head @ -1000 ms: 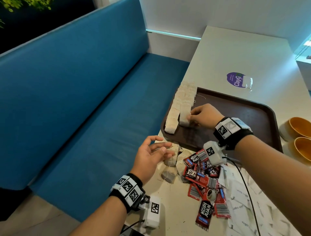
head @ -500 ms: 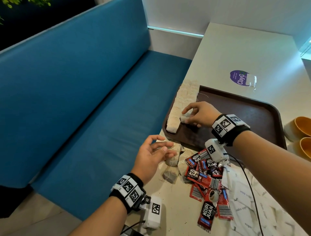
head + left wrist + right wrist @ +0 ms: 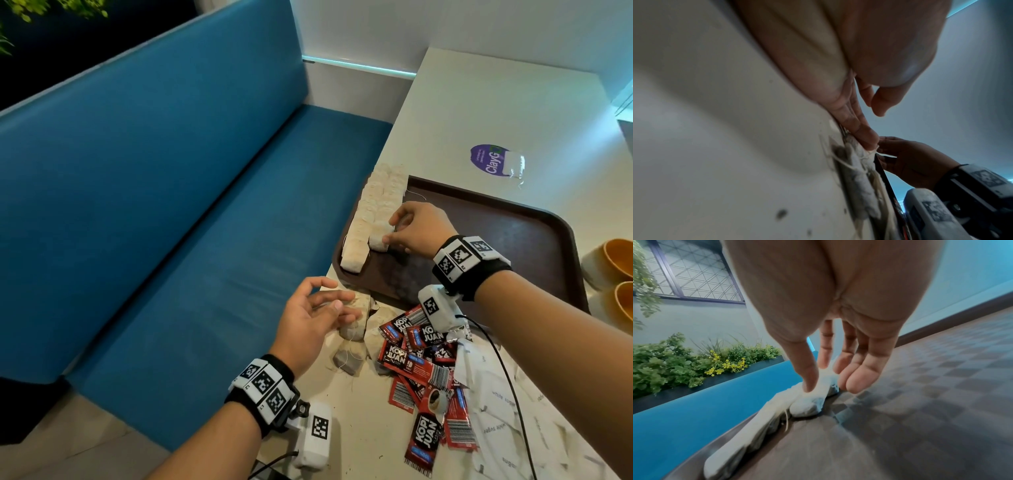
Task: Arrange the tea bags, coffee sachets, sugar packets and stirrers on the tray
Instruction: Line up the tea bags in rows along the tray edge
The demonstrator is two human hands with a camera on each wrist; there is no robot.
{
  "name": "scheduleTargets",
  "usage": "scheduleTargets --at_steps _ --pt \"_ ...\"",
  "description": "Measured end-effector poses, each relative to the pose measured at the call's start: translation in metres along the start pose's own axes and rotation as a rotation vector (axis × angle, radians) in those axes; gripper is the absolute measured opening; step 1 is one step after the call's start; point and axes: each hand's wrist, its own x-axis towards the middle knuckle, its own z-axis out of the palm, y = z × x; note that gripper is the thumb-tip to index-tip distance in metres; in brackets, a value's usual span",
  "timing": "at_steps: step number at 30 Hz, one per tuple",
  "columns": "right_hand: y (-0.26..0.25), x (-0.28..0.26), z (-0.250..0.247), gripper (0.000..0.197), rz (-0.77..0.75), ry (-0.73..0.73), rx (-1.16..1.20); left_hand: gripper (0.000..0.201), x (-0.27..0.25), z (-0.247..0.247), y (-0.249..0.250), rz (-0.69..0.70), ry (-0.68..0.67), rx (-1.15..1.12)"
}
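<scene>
Tea-bag step: right hand (image 3: 416, 228) pinches tea bag (image 3: 379, 235), seating it in second row on tray (image 3: 534, 246). Left hand (image 3: 310, 318) relaxed open over loose tea bags (image 3: 356, 329); next, grab one.

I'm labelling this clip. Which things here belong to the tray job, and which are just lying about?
Job: tray; tea bags in rows on it; loose tea bags; Kopi Juan coffee sachets; white sugar packets.

Lying about: orange bowls; purple ClayG sticker; blue bench.
</scene>
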Motion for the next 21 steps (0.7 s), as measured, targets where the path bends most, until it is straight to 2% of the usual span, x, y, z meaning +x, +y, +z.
scheduleTargets --at_steps 4,16,21 --pt "0.001 -0.001 0.003 0.046 0.012 -0.059 -0.034 0.022 0.0 0.0 0.0 -0.002 0.001 -0.001" --pt "-0.008 -0.003 0.008 0.053 -0.019 -0.092 -0.173 0.021 -0.002 0.001 0.002 -0.014 0.001 0.011" --pt "-0.011 -0.01 -0.003 0.052 -0.004 -0.073 -0.088 0.02 -0.001 0.0 0.002 -0.014 0.005 0.017"
